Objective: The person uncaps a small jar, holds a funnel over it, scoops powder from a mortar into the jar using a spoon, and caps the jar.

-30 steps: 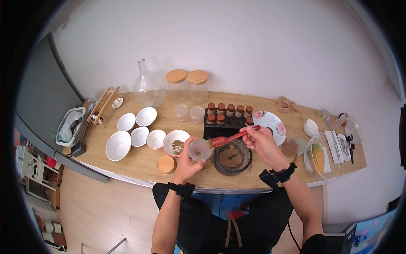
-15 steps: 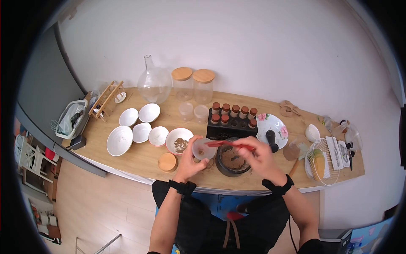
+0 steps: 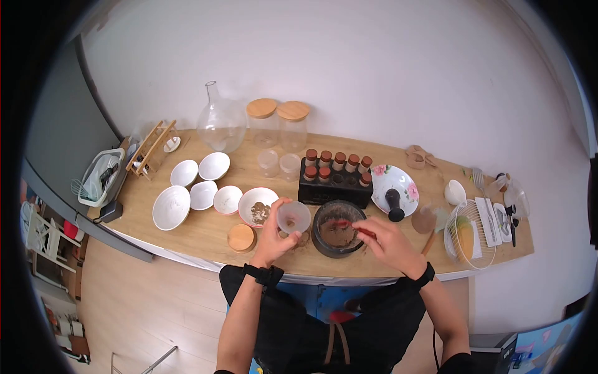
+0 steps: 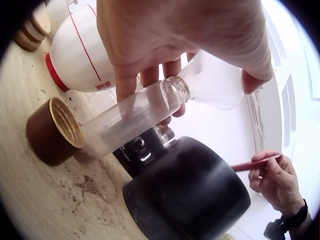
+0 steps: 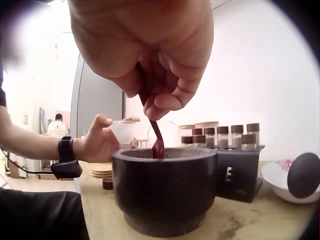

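My left hand (image 3: 271, 237) holds a small clear glass vial (image 4: 132, 117) with a translucent plastic funnel (image 3: 295, 216) set in its mouth. Fingers wrap the vial while the thumb lies at the funnel's rim. A little pale brown powder shows inside the funnel. To the right, my right hand (image 3: 389, 244) pinches the handle of a dark red spoon (image 5: 158, 145). The spoon's head dips into a black mortar (image 5: 162, 187), where brown powder (image 3: 336, 237) lies. Beside the vial's base, a brown screw cap (image 4: 55, 131) rests on the table.
Behind the mortar stands a black rack (image 3: 333, 194) of brown-capped vials. A black pestle (image 3: 393, 202) lies on a floral plate (image 3: 408, 187). Left of my left hand are a bowl with brown bits (image 3: 258, 198), a wooden lid (image 3: 241, 238) and several white bowls. Spilled powder (image 4: 95, 192) dots the table.
The right hand has brought the red spoon from over the funnel down to the right into the mortar. The left hand still holds the vial and funnel in about the same place.
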